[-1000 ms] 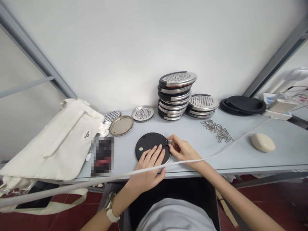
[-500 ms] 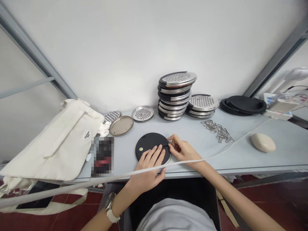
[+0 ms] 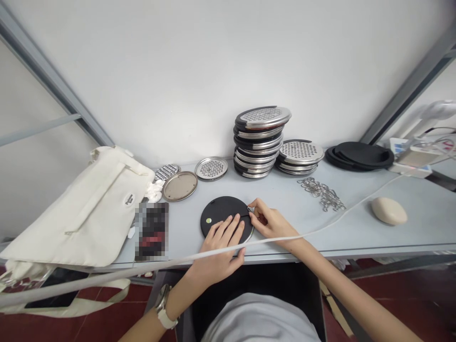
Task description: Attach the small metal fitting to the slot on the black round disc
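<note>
A round black disc (image 3: 221,209) with a small pale green sticker lies on the table, a strip of metal rim showing at its lower right. My left hand (image 3: 218,266) rests flat over its lower part, fingers stretched out. At the disc's right edge my right hand (image 3: 273,225) pinches a small metal loop (image 3: 249,208) between thumb and forefinger. Part of the loop is hidden by the fingertips. Farther right lies a pile of similar-looking metal loops (image 3: 324,194). Behind the disc stands a tall stack of metal grater plates with black rims (image 3: 259,147).
A shorter grater stack (image 3: 301,154), black round covers (image 3: 363,154) and a beige rounded object (image 3: 389,211) are to the right. Loose metal plates (image 3: 180,185) and a cream bag (image 3: 81,209) stand left. A white cable (image 3: 331,225) crosses in front of my forearms.
</note>
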A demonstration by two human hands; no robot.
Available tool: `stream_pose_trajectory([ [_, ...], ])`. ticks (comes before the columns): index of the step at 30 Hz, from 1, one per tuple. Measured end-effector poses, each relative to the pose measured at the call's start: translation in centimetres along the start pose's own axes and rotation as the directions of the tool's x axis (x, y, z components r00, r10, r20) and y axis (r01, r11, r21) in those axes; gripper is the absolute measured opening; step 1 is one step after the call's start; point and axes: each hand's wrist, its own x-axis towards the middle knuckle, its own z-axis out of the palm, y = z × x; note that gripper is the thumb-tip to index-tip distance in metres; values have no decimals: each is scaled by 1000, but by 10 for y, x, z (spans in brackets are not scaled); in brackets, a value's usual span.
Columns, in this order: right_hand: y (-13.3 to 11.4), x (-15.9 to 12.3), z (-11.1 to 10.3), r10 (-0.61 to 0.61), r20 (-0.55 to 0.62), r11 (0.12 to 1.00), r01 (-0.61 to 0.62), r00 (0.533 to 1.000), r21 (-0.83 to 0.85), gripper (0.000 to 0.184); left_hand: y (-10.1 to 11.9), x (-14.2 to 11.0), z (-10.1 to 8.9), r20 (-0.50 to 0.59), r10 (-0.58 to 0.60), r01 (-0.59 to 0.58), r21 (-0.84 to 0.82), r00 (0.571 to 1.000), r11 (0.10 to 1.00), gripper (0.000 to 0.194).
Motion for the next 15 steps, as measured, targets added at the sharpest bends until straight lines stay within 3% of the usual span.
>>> stream_pose_trajectory([
  [15,-1,0,-2,-19,24,1000,18,1000,5,14,0,0,-1,5,-2,2,3,1000,1000,55],
])
